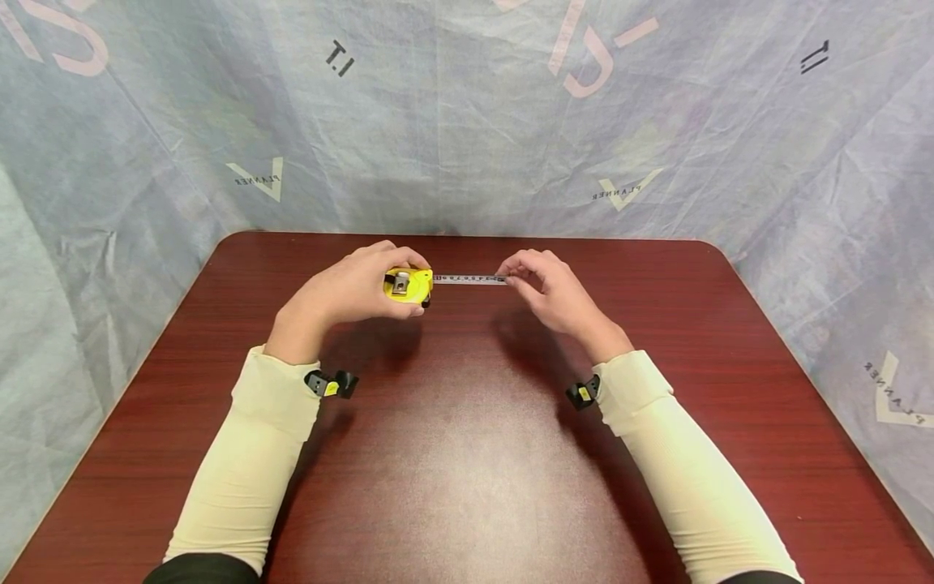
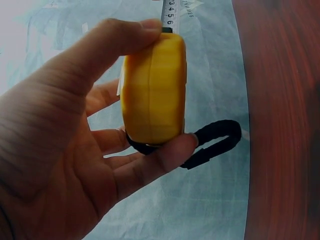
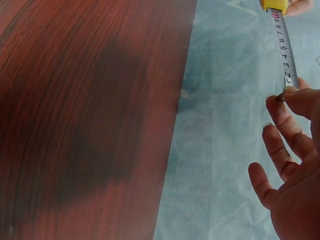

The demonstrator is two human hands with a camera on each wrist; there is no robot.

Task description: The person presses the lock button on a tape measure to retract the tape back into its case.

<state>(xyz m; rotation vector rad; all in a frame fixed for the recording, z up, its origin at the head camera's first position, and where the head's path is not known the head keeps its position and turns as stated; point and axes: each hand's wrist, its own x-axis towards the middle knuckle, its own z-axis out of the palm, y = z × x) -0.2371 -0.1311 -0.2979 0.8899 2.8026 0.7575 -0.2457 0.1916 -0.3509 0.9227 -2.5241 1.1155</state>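
A yellow tape measure [image 1: 414,287] is gripped in my left hand [image 1: 350,284], above the far half of the table. In the left wrist view the thumb presses near the mouth of the yellow case [image 2: 154,90] and fingers support it from below. A black wrist strap [image 2: 220,140] loops out from its underside. The white blade [image 1: 467,280] runs straight out to the right, about ten marks long. My right hand [image 1: 554,292] pinches the blade's end hook between thumb and forefinger. In the right wrist view the blade [image 3: 282,47] shows its numbers and the other fingers fan out loosely.
The reddish-brown wooden table [image 1: 467,422] has rounded far corners. A grey-blue printed cloth [image 1: 452,122] hangs behind it and along both sides. Small black wrist cameras [image 1: 332,384] sit on both cream sleeves, and arm shadows fall on the tabletop.
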